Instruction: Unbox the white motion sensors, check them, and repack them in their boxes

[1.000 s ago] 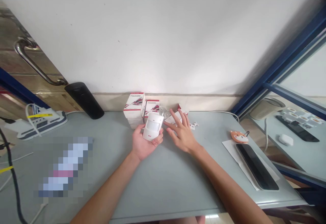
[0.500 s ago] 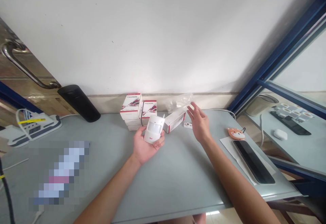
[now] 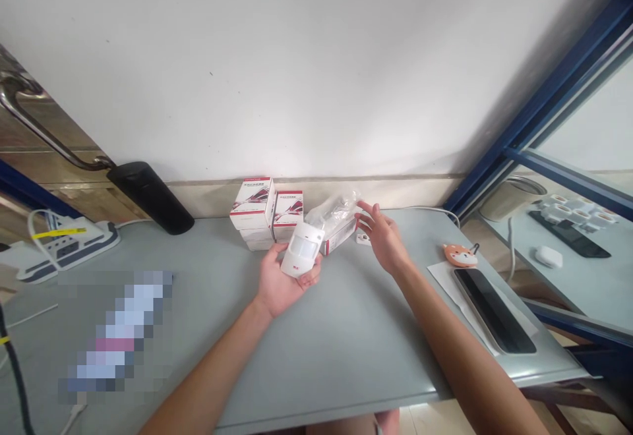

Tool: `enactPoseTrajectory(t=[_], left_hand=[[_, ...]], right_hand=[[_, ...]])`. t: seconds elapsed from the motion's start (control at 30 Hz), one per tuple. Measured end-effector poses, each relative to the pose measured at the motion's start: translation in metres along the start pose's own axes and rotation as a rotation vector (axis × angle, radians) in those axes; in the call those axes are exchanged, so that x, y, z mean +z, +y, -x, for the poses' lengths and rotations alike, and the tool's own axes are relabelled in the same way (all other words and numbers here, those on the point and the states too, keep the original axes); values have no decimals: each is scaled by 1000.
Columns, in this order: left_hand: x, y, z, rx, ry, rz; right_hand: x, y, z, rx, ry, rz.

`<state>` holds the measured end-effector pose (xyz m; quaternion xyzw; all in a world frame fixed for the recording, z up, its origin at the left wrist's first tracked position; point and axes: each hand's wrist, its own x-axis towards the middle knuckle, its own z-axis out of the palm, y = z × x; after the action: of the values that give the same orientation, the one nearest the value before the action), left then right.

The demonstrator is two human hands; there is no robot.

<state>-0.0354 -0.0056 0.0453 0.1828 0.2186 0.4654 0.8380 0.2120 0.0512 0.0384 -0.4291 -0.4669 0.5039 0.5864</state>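
A white motion detector [image 3: 302,250] with a curved lens window and a small red logo is gripped by my left hand [image 3: 284,280], its front facing up, above the middle of the table. My right hand [image 3: 383,234] is apart from it on the right, fingers stretched and spread. Its fingertips are close to a clear plastic bag [image 3: 339,207], though I cannot tell whether they touch. The bag lies over a long white box [image 3: 341,237] with red ends. Left of the bag are white-and-red detector boxes [image 3: 252,201], some of them stacked.
A small white item [image 3: 363,239] lies beside the long box. On the right are a phone [image 3: 494,310] on paper and an orange animal-faced pouch [image 3: 459,255]. A black cylinder [image 3: 151,198], a power strip [image 3: 69,247] and a blurred-out object [image 3: 121,329] are on the left.
The plastic bag has shifted left and toward me, now covering much of the long box. My right hand has moved slightly left. The detector has tilted a little in my left hand.
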Motion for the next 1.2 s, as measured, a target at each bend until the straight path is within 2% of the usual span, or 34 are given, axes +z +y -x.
enactPoseTrajectory(t=[0.2,0.4,0.67,1.07,1.2], left_hand=[[1,-1,0,-38,-9,-44],[1,-2,-1,-38,39,-45],[1,-1,0,-36,17,-91],[0,-3,0,-39,32,-161],[3,-2,1,-49,22,-179]], right_hand=[[0,-3,1,73,-39,-62],[-4,-5,-1,81,-98,-5],[-14,-14,-4,30,-49,-38],[-6,-13,1,74,-156,-21],[-5,-13,4,91,-221,63]])
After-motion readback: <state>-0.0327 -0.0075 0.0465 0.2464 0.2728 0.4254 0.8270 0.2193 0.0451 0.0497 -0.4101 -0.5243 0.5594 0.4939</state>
